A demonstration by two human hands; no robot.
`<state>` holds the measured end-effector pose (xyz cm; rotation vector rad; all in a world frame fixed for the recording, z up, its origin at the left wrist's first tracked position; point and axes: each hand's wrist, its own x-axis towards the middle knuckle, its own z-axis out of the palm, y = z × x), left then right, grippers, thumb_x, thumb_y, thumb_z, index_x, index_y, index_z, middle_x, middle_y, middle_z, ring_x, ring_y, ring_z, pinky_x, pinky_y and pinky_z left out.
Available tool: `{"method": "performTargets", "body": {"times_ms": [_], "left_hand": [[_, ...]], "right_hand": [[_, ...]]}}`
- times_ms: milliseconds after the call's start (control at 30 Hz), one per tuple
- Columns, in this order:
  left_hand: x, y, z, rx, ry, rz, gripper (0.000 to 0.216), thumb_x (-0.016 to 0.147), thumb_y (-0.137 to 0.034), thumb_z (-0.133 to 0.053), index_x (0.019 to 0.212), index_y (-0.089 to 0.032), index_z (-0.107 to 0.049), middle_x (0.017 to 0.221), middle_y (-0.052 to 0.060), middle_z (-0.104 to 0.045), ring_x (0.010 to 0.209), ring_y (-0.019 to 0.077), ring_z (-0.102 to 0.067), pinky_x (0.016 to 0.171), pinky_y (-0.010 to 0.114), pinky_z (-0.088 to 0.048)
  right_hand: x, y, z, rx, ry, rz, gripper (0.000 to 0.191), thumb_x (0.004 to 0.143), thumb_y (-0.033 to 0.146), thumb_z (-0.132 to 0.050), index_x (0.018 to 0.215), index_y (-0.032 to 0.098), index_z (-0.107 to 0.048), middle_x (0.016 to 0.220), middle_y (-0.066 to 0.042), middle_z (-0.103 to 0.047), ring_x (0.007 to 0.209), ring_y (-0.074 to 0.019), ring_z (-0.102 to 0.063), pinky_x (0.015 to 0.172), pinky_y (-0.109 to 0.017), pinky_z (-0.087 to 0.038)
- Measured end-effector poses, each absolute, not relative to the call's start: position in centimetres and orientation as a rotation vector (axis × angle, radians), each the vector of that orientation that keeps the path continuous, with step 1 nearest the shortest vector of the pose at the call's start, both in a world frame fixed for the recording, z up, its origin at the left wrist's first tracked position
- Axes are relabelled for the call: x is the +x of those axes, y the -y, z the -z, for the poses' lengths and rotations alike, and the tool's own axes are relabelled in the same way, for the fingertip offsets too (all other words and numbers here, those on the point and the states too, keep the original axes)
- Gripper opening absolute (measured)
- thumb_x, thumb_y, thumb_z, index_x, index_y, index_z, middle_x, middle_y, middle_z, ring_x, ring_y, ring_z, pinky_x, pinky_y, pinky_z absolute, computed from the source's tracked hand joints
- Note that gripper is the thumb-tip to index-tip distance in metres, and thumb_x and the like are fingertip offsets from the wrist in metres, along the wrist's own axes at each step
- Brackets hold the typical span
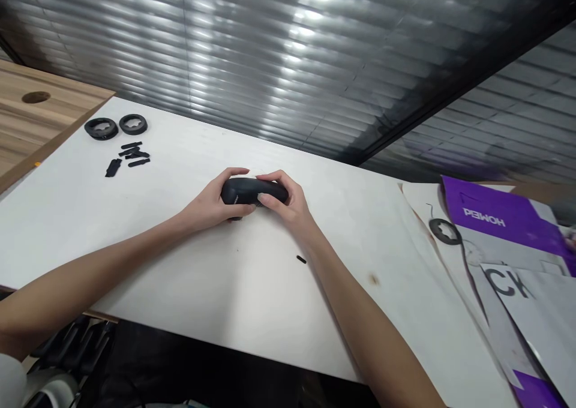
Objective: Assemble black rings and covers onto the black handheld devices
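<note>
On the purple carton at far right, upside-down white letters seem to read "HOMEA"; nearer, a white sheet carries large black "CK".

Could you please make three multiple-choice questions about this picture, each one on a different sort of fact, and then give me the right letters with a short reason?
1. Where does the small loose black piece lie?
A. On the purple card
B. On the white tabletop, beside the right forearm
C. Inside a ring

2. How many black rings lie together at the far left of the tabletop?
A. Two
B. Four
C. Six

3. What is the state of the curved black housing?
A. Lying alone on the tabletop
B. Held in the right hand only
C. Held between both hands

Answers:
1. B, because it sits on the white surface next to that forearm.
2. A, because two rings lie side by side there.
3. C, because the left hand and right hand both wrap around it.
</note>
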<state>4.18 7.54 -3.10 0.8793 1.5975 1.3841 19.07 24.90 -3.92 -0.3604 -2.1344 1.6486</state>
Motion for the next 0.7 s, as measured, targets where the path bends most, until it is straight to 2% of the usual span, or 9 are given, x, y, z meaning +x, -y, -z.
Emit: {"method": "performTargets", "body": {"times_ms": [133, 333, 533, 700], "left_hand": [[4.26, -7.46, 3.01, 0.865, -1.641, -1.365, 0.080, 0.081, -0.042, -0.092, 0.152, -0.030, -0.057, 0.108, 0.005, -0.074, 0.083, 0.0222, -0.075, 0.071, 0.035, -0.064], [4.44, -7.46, 2.92, 0.860, -1.654, -1.363, 0.083, 0.080, -0.042, -0.092, 0.153, -0.028, -0.055, 0.107, 0.005, -0.075, 0.081, 0.0225, -0.074, 0.069, 0.034, -0.061], [4.58, -7.44, 2.73, 0.875, -1.656, -1.367, 0.083, 0.081, -0.041, -0.091, 0.154, -0.027, -0.054, 0.108, 0.004, -0.075, 0.080, 0.0217, -0.075, 0.080, 0.038, -0.062], [4.45, -7.65, 2.92, 0.886, -1.644, -1.380, 0.083, 0.078, -0.041, -0.092, 0.152, -0.027, -0.055, 0.109, 0.005, -0.075, 0.091, 0.0248, -0.076, 0.086, 0.041, -0.062]], "right_hand": [[18.99, -24.85, 4.07, -0.355, 2.144, -1.620, 0.055, 0.082, 0.071, -0.087, 0.110, 0.027, -0.072, 0.119, -0.007, -0.078, 0.109, -0.0295, -0.074, 0.099, -0.047, -0.058], [18.84, -24.79, 4.12, -0.386, 2.140, -1.586, 0.059, 0.079, 0.076, -0.087, 0.109, 0.027, -0.072, 0.119, -0.008, -0.079, 0.110, -0.0311, -0.074, 0.101, -0.049, -0.058], [18.73, -24.79, 4.39, -0.399, 2.117, -1.567, 0.059, 0.078, 0.075, -0.088, 0.108, 0.027, -0.074, 0.118, -0.007, -0.080, 0.109, -0.0310, -0.075, 0.103, -0.050, -0.059], [18.75, -24.94, 4.23, -0.332, 2.143, -1.544, 0.057, 0.081, 0.073, -0.087, 0.112, 0.027, -0.075, 0.118, -0.007, -0.080, 0.111, -0.0311, -0.075, 0.103, -0.049, -0.060]]}}
